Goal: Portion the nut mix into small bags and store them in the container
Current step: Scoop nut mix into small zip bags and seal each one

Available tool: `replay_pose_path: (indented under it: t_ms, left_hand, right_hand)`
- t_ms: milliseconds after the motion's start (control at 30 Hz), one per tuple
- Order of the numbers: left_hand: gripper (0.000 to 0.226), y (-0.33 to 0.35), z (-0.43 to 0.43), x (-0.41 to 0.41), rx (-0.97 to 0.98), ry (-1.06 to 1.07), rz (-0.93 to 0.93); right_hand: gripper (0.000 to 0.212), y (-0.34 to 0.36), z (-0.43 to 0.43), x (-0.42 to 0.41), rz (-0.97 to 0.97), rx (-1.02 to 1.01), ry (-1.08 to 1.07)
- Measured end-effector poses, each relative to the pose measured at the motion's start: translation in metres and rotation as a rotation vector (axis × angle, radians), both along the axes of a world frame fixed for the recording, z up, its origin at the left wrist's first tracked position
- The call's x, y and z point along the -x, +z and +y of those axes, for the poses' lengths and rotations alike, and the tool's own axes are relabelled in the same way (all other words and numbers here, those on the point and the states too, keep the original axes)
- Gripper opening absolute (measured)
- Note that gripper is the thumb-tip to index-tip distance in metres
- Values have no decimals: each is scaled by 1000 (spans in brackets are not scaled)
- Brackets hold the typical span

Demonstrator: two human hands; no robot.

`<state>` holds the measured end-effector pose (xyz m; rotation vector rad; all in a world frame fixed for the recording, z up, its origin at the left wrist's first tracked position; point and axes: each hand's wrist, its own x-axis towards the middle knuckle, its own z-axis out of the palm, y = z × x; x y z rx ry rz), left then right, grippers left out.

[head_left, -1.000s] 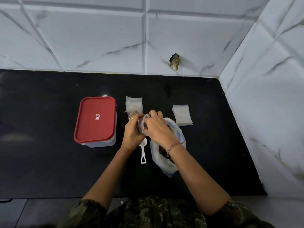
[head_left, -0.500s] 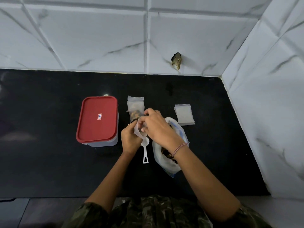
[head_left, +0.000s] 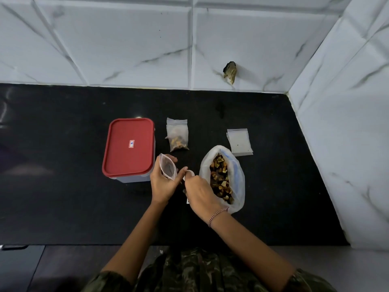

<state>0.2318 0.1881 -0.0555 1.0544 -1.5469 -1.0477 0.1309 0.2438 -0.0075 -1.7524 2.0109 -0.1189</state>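
Observation:
My left hand [head_left: 163,182] holds a small clear zip bag [head_left: 167,169] with its mouth open, just right of the container. My right hand [head_left: 200,193] grips the white scoop [head_left: 189,174], whose bowl shows above my knuckles and whose handle is mostly hidden under my hand. To the right lies the big white bag of nut mix [head_left: 223,178], open, with the nuts showing. A filled small bag [head_left: 177,134] lies behind my hands. The container [head_left: 128,147] stands at the left with its red lid on.
A stack of empty small bags [head_left: 239,142] lies behind the nut mix bag. The black counter [head_left: 63,186] meets tiled walls at the back and the right. Its front edge runs just in front of my body.
My hands have separated. The left hand now holds the small bag open by itself, and the right hand has dropped onto the scoop and gripped it. The nut mix bag is uncovered.

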Motion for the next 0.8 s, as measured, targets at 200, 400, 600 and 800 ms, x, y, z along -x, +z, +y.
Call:
replay_pose_path:
  t_ms: [200,400,600,800]
  left_hand:
    - [35,1,5,-7,65,-21,-75]
    - [38,3,11,-12,72,-16,-106]
    - [28,6,21,-10,65,53,-122]
    - [33,0,40,0,52,26,-174]
  right_hand:
    - [28,-16,4,-4,4,-18,0]
    - [30,-19,4,-3,-50,42,-112]
    - [36,-5,7,9,-151,178,-216]
    - [35,20,29,69,-204,268,-461]
